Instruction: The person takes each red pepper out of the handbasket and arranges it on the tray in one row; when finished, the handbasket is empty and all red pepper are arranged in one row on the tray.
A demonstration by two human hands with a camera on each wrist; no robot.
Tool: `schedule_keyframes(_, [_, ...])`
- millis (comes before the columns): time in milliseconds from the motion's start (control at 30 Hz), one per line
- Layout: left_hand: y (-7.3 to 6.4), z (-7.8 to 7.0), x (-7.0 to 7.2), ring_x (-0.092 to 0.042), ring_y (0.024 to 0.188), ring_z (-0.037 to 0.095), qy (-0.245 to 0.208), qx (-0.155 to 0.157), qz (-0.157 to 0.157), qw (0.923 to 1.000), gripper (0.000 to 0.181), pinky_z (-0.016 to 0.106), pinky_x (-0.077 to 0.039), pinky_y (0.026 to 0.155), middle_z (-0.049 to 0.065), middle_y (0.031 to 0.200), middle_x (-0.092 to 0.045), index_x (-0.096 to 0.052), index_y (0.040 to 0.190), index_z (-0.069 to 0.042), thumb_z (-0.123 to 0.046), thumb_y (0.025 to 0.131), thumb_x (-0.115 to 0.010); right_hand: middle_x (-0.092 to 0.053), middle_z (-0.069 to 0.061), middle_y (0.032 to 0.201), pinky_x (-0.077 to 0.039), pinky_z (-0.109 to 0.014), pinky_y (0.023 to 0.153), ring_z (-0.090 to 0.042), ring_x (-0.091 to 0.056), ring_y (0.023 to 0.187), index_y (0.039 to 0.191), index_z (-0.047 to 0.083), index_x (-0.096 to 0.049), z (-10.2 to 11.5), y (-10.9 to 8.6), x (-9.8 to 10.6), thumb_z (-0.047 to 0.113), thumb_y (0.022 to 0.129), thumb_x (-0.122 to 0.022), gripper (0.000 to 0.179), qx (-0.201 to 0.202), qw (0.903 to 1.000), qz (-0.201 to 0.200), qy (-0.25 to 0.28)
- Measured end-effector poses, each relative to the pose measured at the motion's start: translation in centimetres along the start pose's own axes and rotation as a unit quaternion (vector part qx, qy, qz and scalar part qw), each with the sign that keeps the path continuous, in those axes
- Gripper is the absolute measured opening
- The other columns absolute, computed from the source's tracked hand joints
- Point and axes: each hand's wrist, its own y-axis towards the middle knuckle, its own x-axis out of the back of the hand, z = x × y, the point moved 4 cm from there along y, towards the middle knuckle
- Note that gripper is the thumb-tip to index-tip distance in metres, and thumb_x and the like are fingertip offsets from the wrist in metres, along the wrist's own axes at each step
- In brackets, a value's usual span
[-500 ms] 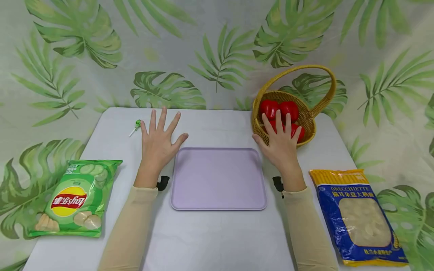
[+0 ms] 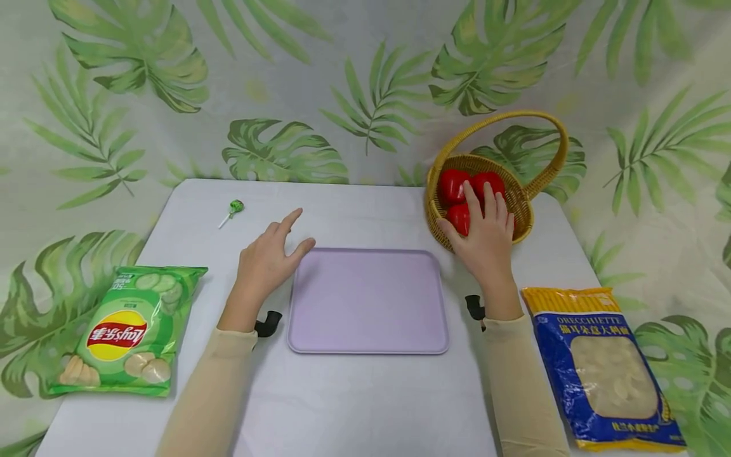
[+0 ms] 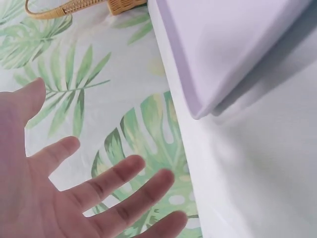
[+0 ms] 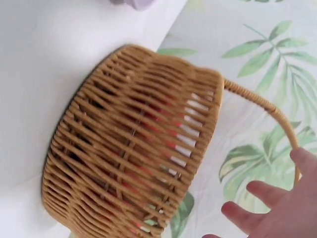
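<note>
My right hand is over the near rim of a wicker basket with a tall looped handle. Its fingers are spread and slightly bent, and overlap the shiny red, round fruit-like things inside. In the right wrist view the fingertips show beside the basket's rim, with nothing in their grasp. My left hand hovers by the top left corner of a pale purple tray, holding nothing. The left wrist view shows its fingers relaxed and spread apart, close to the tray's corner.
A green-wrapped lollipop lies at the back left of the white table. A green bag of chips lies at the left edge, a blue and yellow orecchiette pasta bag at the right. Leaf-patterned cloth hangs behind.
Both hands were spread flat. The left has turned and drawn slightly down, uncovering the lollipop fully. The right has shifted slightly right over the basket, its fingers bending.
</note>
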Motion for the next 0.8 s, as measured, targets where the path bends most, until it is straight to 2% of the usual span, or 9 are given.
schedule_keyframes(167, [-1.2,1.1,-0.5,-0.072,0.109,0.033,-0.054,0.015,0.034,0.9978,0.073,0.055,-0.055,0.083,0.011,0.136,-0.065,-0.034,0.164,-0.036,-0.069,0.102,-0.053,-0.019,-0.015,0.177,-0.017,-0.078,0.125,-0.046,-0.018,0.162,0.17,0.031,-0.02,-1.2,0.5,0.9,0.069,0.097,-0.056,0.09,-0.012,0.9992,-0.031,0.022])
schedule_keyframes(300, [-2.5,2.0,-1.0,-0.073,0.108,0.031,-0.098,0.022,0.061,0.9931,0.073,0.053,-0.057,0.087,0.013,0.134,-0.066,-0.037,0.163,-0.029,-0.059,0.102,-0.062,-0.023,-0.017,0.176,-0.02,-0.078,0.124,-0.045,-0.02,0.162,0.17,0.028,-0.022,-2.3,1.0,1.5,0.065,0.098,-0.059,0.089,-0.024,0.9968,-0.044,0.063])
schedule_keyframes(433, [-3.6,2.9,-1.5,-0.073,0.099,0.027,-0.121,0.028,0.084,0.9887,0.073,0.043,-0.056,0.081,0.011,0.125,-0.068,-0.038,0.162,-0.025,-0.055,0.102,-0.066,-0.02,-0.015,0.177,-0.026,-0.082,0.118,-0.043,-0.018,0.163,0.171,0.028,-0.018,-3.4,1.7,1.7,0.064,0.099,-0.057,0.089,-0.05,0.9923,-0.038,0.106])
schedule_keyframes(533, [-4.3,3.4,-1.9,-0.07,0.083,0.021,-0.132,0.038,0.1,0.9854,0.071,0.035,-0.053,0.072,0.008,0.114,-0.07,-0.039,0.159,-0.024,-0.053,0.101,-0.068,-0.017,-0.011,0.179,-0.028,-0.082,0.118,-0.041,-0.016,0.164,0.171,0.027,-0.015,-4.1,2.2,1.6,0.063,0.1,-0.056,0.09,-0.073,0.9882,-0.027,0.132])
schedule_keyframes(633, [-4.7,3.9,-2.1,-0.067,0.068,0.019,-0.157,0.056,0.123,0.9783,0.069,0.034,-0.052,0.065,0.008,0.105,-0.068,-0.04,0.156,-0.024,-0.051,0.1,-0.07,-0.012,-0.01,0.18,-0.024,-0.081,0.12,-0.041,-0.013,0.165,0.172,0.024,-0.012,-5.0,2.7,1.4,0.061,0.101,-0.056,0.091,-0.086,0.9845,-0.014,0.152])
schedule_keyframes(800, [-5.1,4.2,-2.4,-0.067,0.057,0.024,-0.209,0.087,0.177,0.9578,0.068,0.037,-0.055,0.056,0.009,0.093,-0.069,-0.04,0.153,-0.026,-0.049,0.098,-0.073,-0.003,-0.014,0.18,-0.02,-0.084,0.119,-0.046,-0.006,0.165,0.172,0.022,-0.002,-6.0,3.3,0.8,0.063,0.102,-0.053,0.096,-0.105,0.9793,0.028,0.171])
